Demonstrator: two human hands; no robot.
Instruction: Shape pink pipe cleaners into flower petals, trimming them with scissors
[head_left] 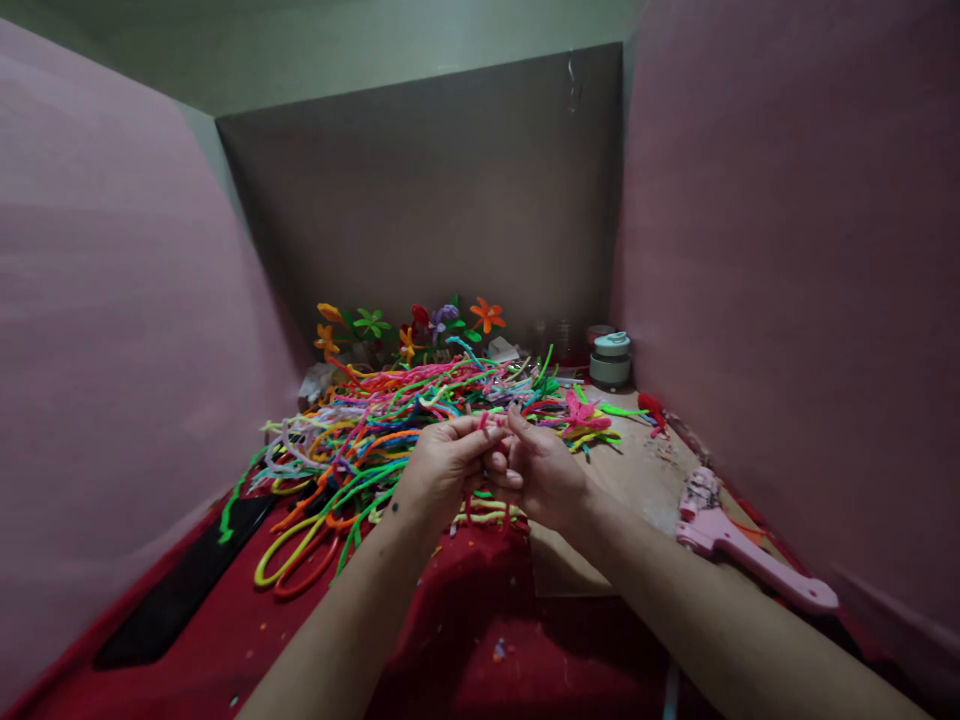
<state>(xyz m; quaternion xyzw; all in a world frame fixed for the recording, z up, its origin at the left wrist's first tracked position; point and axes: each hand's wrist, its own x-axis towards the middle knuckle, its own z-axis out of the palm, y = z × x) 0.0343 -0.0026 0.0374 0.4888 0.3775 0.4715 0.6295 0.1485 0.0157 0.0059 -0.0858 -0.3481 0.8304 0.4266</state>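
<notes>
My left hand (442, 468) and my right hand (541, 472) meet above the red cloth (225, 630), fingers curled and pinched together on a thin pink pipe cleaner (487, 420) between them. Just behind the hands lies a big tangled heap of coloured pipe cleaners (390, 420) in green, orange, yellow, pink and blue. A finished pink pipe-cleaner flower (581, 415) lies at the heap's right edge. At the back stand several pipe-cleaner flowers (420, 325) in orange, green and purple.
A pink glue gun (739, 545) lies at the right on a brown board (637, 480). A small pale-green lidded jar (611, 360) stands at the back right. A black flat object (180, 590) lies at the left. Pink panels wall both sides, a grey one the back.
</notes>
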